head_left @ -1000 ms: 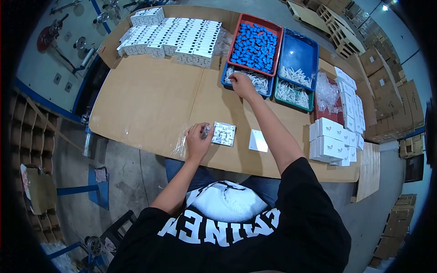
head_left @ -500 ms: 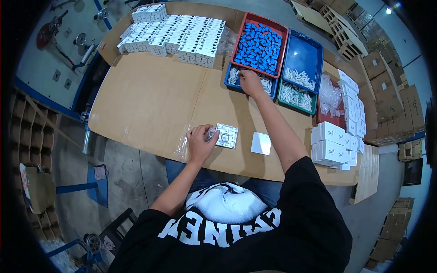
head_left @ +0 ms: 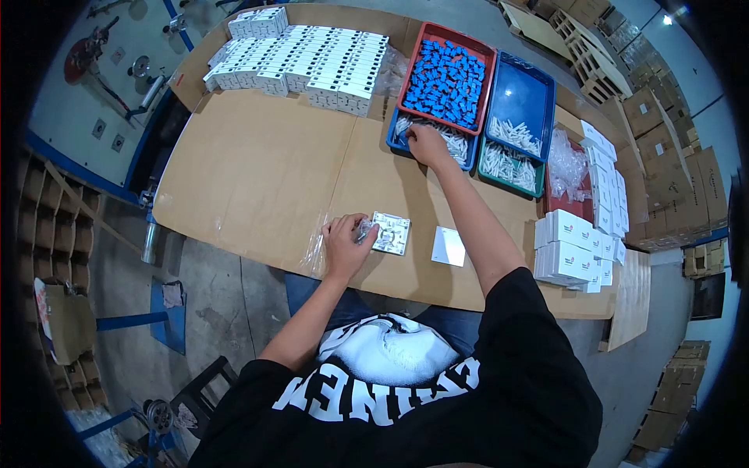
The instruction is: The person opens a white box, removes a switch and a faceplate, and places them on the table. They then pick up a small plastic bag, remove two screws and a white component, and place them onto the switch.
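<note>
My left hand point(head_left: 349, 243) is closed around a small clear plastic packet point(head_left: 363, 229), close against the left edge of a square white device point(head_left: 390, 233) on the cardboard-covered table. My right hand point(head_left: 427, 145) reaches to the front edge of a blue tray point(head_left: 470, 163) of white sticklike pieces point(head_left: 454, 143); its fingertips point down and what they hold, if anything, is too small to make out. A flat white square plate point(head_left: 448, 246) lies right of the device.
A red tray of blue parts point(head_left: 443, 82) overlaps the blue tray. Beside it stand another blue tray point(head_left: 521, 101) and a green tray point(head_left: 507, 169). White boxes point(head_left: 568, 248) are stacked at the right, rows of white units point(head_left: 304, 62) at the back left.
My right hand has shifted slightly toward me and left at the blue tray, uncovering more white pieces. My left hand stays at the device.
</note>
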The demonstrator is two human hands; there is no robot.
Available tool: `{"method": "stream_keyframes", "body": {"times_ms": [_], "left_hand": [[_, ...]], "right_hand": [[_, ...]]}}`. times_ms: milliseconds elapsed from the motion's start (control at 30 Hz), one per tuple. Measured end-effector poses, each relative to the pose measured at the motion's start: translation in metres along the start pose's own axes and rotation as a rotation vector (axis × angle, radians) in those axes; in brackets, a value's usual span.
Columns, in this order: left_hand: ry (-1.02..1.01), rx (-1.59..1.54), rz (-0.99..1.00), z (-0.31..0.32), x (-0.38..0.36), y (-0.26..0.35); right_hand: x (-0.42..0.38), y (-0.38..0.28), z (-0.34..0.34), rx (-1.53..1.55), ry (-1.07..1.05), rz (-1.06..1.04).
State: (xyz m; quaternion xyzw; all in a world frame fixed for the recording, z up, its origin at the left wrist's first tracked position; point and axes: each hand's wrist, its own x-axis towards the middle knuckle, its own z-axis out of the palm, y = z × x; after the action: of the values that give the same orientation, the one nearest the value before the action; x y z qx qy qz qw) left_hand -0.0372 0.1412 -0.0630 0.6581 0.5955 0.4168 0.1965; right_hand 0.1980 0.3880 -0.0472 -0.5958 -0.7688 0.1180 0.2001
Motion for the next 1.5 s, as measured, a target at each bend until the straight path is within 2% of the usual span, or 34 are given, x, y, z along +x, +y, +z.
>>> {"method": "stream_keyframes", "body": {"times_ms": [133, 200, 233, 300, 400, 533, 600, 633, 700, 767, 833, 900, 933, 1000, 1100, 1167, 1233, 1300, 1367, 1500], "left_hand": [[-0.010, 0.005, -0.002, -0.003, 0.001, 0.003], [-0.007, -0.002, -0.008, -0.003, 0.002, 0.003], [-0.006, -0.013, -0.014, -0.003, 0.001, 0.003], [0.006, -0.009, 0.003, -0.001, 0.000, 0.002], [0.010, 0.002, 0.018, -0.002, 0.000, 0.000], [0.005, -0.001, 0.011, -0.001, 0.000, 0.000], [0.006, -0.008, 0.016, -0.001, 0.000, -0.002], [0.007, -0.016, 0.024, 0.000, 0.000, -0.003], [0.017, 0.002, 0.035, 0.005, 0.002, -0.008], [0.013, 0.026, 0.023, 0.006, -0.004, -0.013], [0.018, -0.006, 0.045, 0.003, -0.002, -0.009], [0.022, -0.003, 0.037, 0.002, -0.001, -0.008], [0.027, -0.003, 0.047, 0.003, -0.001, -0.009], [0.041, -0.007, 0.058, 0.004, -0.002, -0.010], [0.046, -0.007, 0.077, 0.006, -0.002, -0.012], [0.038, -0.008, 0.083, 0.006, -0.002, -0.012], [0.025, -0.060, 0.105, 0.005, -0.003, -0.012], [0.019, -0.066, 0.133, 0.006, -0.004, -0.014], [0.024, -0.073, 0.161, 0.006, -0.005, -0.014], [0.002, -0.069, 0.142, 0.002, -0.006, -0.010]], "right_hand": [[-0.001, -0.015, 0.002, -0.065, 0.029, -0.023], [0.004, -0.021, 0.006, -0.019, -0.065, 0.069], [0.010, -0.016, 0.011, -0.018, -0.067, 0.064], [0.020, -0.007, 0.015, 0.013, -0.213, 0.042], [0.024, 0.001, 0.011, 0.066, -0.293, 0.033], [0.019, -0.001, 0.000, 0.127, -0.297, 0.024], [0.016, -0.002, 0.001, 0.123, -0.158, -0.036], [0.012, -0.002, 0.006, 0.155, 0.055, -0.086], [0.005, -0.004, 0.002, 0.152, 0.277, -0.120], [-0.005, -0.010, 0.002, 0.310, 0.359, -0.079], [-0.029, -0.030, 0.002, 0.578, 0.246, 0.083], [-0.070, -0.056, 0.004, 0.834, 0.181, 0.125], [-0.093, -0.071, 0.003, 0.835, 0.170, 0.128], [-0.131, -0.095, 0.002, 0.961, -0.018, 0.289], [-0.166, -0.109, 0.013, 1.083, -0.047, 0.274], [-0.178, -0.112, 0.016, 1.015, -0.077, 0.286], [-0.184, -0.123, 0.016, 0.844, 0.007, 0.113], [-0.190, -0.126, 0.010, 0.818, -0.060, 0.165], [-0.190, -0.127, 0.008, 0.608, -0.051, 0.052], [-0.196, -0.128, 0.002, 0.693, 0.003, 0.060]]}}
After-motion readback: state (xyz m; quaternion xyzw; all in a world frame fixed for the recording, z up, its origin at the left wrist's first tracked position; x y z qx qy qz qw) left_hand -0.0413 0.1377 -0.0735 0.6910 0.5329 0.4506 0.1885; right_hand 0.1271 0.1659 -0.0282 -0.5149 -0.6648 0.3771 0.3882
